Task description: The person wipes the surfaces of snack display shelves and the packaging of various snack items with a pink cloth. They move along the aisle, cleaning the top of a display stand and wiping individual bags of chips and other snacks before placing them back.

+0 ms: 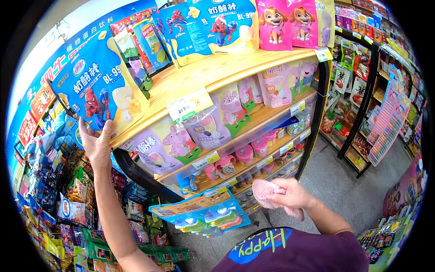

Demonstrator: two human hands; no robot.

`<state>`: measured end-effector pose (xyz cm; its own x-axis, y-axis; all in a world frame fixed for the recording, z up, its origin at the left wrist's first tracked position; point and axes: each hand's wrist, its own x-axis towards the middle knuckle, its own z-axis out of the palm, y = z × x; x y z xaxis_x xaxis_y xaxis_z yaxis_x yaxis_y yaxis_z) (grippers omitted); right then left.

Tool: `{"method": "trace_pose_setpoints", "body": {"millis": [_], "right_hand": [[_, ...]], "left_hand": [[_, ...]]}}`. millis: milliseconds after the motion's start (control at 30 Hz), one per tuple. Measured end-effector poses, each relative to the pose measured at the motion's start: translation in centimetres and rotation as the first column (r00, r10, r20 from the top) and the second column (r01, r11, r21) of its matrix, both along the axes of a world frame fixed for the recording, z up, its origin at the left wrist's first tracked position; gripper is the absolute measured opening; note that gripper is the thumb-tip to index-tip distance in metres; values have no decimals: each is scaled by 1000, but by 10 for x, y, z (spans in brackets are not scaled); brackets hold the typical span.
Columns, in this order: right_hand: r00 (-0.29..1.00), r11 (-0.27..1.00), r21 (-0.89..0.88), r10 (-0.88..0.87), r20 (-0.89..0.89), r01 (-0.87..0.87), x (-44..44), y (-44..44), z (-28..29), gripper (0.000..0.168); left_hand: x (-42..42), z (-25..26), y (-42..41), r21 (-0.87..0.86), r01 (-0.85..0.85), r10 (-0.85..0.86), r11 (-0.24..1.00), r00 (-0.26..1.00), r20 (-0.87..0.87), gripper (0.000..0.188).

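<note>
My left hand (97, 144) grips the lower edge of a blue and yellow cheese-stick pouch (97, 81) with a Spider-Man picture. The pouch stands tilted at the left end of a wood-grain top shelf (204, 76). A folded pink cloth (266, 193) is bunched in my right hand (292, 195), held in front of the lower shelves and touching none of them. Further along the top stand more blue pouches (217, 27) and pink pouches (275, 25) with a cartoon dog. Behind the gripped pouch is a Lay's canister (151, 44).
Cartoon-pig pouches (234, 108) fill the shelf below, with pink tubs (244, 154) under them. A price tag (188, 103) overhangs the top edge. A toy blister pack (200, 214) hangs from the shelf front. Wire racks of snack bags (78, 187) crowd the left. Grey floor (311, 165) shows at right.
</note>
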<state>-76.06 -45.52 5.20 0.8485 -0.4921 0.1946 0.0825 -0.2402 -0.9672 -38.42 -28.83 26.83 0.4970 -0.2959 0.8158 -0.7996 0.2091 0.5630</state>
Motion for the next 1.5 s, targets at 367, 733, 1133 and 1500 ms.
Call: {"method": "trace_pose_setpoints", "body": {"millis": [367, 733, 1133, 1500], "right_hand": [[844, 828, -436, -80, 530, 352, 34, -36, 210, 26], [925, 203, -903, 68, -373, -379, 263, -101, 274, 53], [980, 416, -897, -59, -191, -150, 130, -148, 254, 46], [988, 502, -852, -114, 104, 147, 94, -144, 227, 27]], "left_hand": [[-14, -14, -3, -109, -21, 13, 994, 997, -77, 81], [-5, -35, 0, -162, 149, -161, 975, 985, -61, 82], [2, -37, 11, -169, 184, -191, 968, 981, -25, 76], [-90, -1, 8, -245, 45, 128, 968, 755, 643, 51]]}}
